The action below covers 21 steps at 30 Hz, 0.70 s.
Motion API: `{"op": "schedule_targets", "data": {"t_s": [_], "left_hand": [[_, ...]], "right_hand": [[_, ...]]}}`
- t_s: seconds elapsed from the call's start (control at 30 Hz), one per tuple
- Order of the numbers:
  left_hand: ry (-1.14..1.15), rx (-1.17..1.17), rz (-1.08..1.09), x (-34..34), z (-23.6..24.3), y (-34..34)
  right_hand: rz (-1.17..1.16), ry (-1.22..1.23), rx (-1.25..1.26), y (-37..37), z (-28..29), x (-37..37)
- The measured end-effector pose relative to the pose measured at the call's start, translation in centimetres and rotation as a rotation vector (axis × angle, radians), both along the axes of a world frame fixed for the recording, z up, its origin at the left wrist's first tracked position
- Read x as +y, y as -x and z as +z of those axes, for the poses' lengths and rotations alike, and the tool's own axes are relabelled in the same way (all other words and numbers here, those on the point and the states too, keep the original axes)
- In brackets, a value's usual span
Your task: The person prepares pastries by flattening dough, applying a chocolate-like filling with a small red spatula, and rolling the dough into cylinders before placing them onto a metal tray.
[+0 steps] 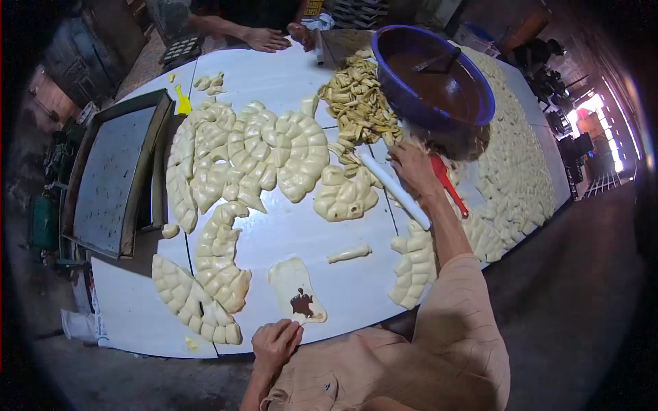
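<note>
My left hand (276,342) lies at the table's near edge, fingers stretched out loosely beside a flat dough sheet (282,277). On the sheet's near end is a dark brown smear of filling (301,303). Reaching forward, my right hand (415,170) is at the near edge of a pile of yellow-brown strips that look like banana slices (360,103). Its fingers are bent and closed together; what is between them is hidden. A white rolling pin (395,190) lies left of this hand, a red spatula (449,185) right of it. One rolled dough piece (349,254) lies beyond the sheet.
Pale dough pieces (298,147) cover much of the white table (274,233), with more (510,164) at right. A purple basin (486,113) of brown liquid stands far right. At left are a metal tray (113,171) and yellow scraper (182,101). Another person's hand (267,40) rests opposite.
</note>
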<state>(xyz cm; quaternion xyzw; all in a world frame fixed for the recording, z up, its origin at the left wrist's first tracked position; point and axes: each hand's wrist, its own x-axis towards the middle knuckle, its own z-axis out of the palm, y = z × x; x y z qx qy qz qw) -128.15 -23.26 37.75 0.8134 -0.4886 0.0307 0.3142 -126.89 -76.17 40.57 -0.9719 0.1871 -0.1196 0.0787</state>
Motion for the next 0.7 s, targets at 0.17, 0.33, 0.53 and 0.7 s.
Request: {"op": "schedule_targets", "data": {"t_s": [0.17,0.33,0.53,0.7], "left_hand": [[0.044,0.001,0.027,-0.5,0.1,-0.3],[0.011,0.015,0.044,-0.4,0.1,-0.1],[0.011,0.013,0.042,-0.2,0.1,0.0],[0.0,0.009,0.019,-0.2,0.1,-0.2]], "right_hand": [[0.005,0.015,0.144,-2.3,-1.5,-2.9],[-0.163,-0.326,-0.029,-1.9,-1.7,-2.9],[-0.202,-0.407,-0.031,-2.1,-1.2,-1.7],[-0.175,-0.15,0.056,-2.8,-0.3,-0.5]]}}
